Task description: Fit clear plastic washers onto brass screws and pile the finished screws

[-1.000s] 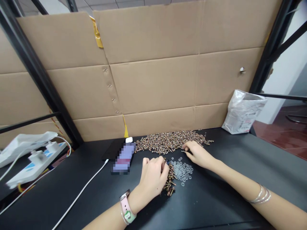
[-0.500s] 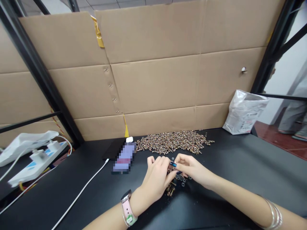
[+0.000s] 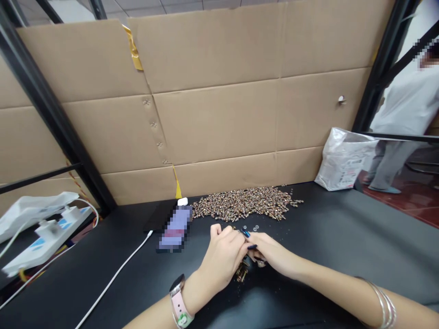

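Observation:
My left hand [image 3: 222, 251] is closed, its fingers curled inward above the black table, and a watch with a pink strap [image 3: 179, 302] circles the wrist. My right hand [image 3: 274, 253], with dark blue nails, meets it with bent, closed fingertips. Whatever lies between the fingers is hidden. Beneath the hands, a few brassy screws [image 3: 243, 273] show on the table. Some small grey washers [image 3: 255, 228] lie just beyond the fingertips. Behind the hands spreads a wide heap of small screws [image 3: 240, 204].
Left of the hands lie a phone [image 3: 175, 227] and a white cable [image 3: 115, 278]. A power strip [image 3: 44, 242] is at far left. Cardboard [image 3: 219, 119] walls the back. A plastic bag [image 3: 345, 160] stands back right, with a person [image 3: 408, 105] beyond the frame.
My right hand has moved slightly down and curled in more, covering washers seen before beneath it. A person has come into view at right. The view has shifted slightly.

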`<state>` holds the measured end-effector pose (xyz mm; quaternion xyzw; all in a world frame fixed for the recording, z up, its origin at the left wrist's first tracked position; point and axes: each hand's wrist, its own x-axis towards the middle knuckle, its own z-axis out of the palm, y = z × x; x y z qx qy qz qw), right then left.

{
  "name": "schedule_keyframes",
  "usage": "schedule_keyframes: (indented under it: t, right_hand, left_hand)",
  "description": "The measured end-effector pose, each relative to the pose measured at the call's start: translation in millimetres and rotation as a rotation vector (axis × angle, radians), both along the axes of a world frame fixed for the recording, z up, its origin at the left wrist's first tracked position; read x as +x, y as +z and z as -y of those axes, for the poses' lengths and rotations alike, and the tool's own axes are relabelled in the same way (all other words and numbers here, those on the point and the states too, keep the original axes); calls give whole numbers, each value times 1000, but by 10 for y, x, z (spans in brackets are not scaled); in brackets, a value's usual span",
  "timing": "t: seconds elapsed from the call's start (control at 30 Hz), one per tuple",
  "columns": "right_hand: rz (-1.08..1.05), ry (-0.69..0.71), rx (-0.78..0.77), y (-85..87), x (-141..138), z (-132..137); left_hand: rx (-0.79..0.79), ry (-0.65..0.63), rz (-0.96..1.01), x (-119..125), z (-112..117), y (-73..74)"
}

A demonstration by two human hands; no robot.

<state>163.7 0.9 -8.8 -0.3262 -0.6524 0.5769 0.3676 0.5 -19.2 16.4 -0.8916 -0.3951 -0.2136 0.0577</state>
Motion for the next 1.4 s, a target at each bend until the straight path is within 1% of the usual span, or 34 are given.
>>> schedule_keyframes:
  t: [0.07,0.2,0.3,0.47,0.6,0.77,0.87,0.97,1.07,1.2,1.3,1.4]
  right_hand:
    - [-38,5,-20,-10,-34,18]
    - [-89,7,-27,49,-56,71]
    - [-119,21,-57,77,-63,93]
    - [-185,-32,-163,28,-112,115]
    - [-190,-84,-152,-7,-151,122]
    - [-180,-67,-186,25,-149,105]
    - [-181,-66,-197,34,-143,102]
    - [-213,-54,-231,23,-148,107]
    - [-251,-27,-247,36,-157,111]
    - [-265,-10,-261,90,-149,110]
    - [-239,-11,-257,110,-140,112]
    - [-219,-8,-225,92,-133,110]
  left_hand:
    - [-7,5,14,9,0,-1]
    - [-35,31,56,26,18,-2]
    - [-39,67,125,43,40,-14]
    - [-90,38,239,79,30,-72]
    - [-142,39,298,98,-5,-94]
    - [-132,71,268,75,29,-61]
    - [-123,53,261,67,54,-58]
    - [-154,23,273,72,39,-71]
    - [-202,42,302,75,20,-72]
    - [-193,56,283,66,49,-54]
    - [-191,25,272,55,65,-45]
    - [-206,-6,269,41,32,-46]
